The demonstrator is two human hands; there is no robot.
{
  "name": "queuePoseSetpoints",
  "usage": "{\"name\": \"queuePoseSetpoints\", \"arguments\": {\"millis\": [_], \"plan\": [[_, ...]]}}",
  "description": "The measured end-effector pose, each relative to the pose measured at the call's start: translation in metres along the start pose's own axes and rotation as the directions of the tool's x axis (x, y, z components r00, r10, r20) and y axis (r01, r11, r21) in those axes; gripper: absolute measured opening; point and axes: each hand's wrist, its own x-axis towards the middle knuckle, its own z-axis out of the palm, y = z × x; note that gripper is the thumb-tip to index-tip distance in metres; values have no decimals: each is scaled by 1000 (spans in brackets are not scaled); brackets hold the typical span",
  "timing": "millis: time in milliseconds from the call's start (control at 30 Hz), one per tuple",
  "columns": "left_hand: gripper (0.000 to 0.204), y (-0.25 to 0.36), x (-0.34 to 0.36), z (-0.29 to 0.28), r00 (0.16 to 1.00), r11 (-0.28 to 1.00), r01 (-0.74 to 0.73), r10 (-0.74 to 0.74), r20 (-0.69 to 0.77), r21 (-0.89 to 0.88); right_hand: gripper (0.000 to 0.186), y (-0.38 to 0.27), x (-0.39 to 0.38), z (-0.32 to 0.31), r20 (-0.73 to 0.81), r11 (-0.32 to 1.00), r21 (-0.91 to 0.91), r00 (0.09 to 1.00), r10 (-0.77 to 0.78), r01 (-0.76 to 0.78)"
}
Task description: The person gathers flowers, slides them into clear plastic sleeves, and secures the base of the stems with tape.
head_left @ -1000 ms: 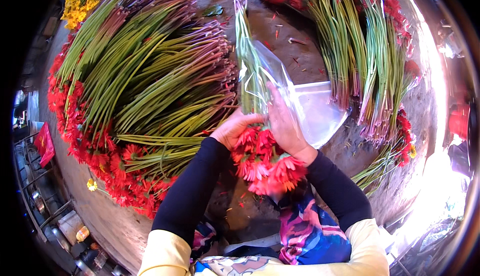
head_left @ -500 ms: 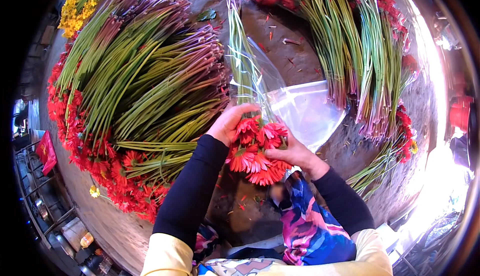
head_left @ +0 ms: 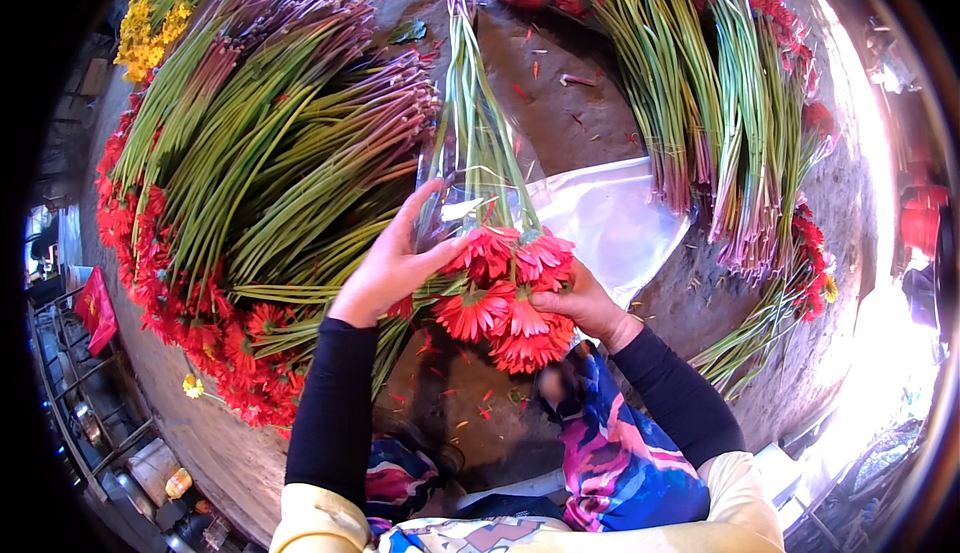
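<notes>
Right grip: closed on bunch of red flowers, thumb across the near side, other fingers mostly hidden. Left grip: open, fingers spread forward, thumb stretched toward the bunch, which lies between both, stems pointing away. Clear wrapping: about the stems. Clear plastic sheet: to the right. Large flower pile: left. Further flower bundles: far right.

Bouquet between left flower heap and right bundles
</notes>
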Motion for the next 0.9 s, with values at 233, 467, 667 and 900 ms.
{"name": "queuePoseSetpoints", "arguments": {"millis": [233, 467, 667, 900], "plan": [[60, -19, 3, -24, 987, 990, 114, -123, 104, 86, 73, -2, 2, -1, -15, 998, 8, 998, 63, -63], [28, -42, 8, 12, 927, 887, -178, 297, -231, 425, 66, -5, -1, -12, 24, 986, 138, 996, 87, -89], [30, -42, -28, 31, 813, 727, -252, 517, -268, 639, 56, -13, 0, 3, -57, 962, 242, 987, 147, -130], [40, -27, -1, 12, 769, 758, -256, 536, -348, 600, 74, -9, 12, 15, -128, 968, -248, 990, -57, 24]]}}
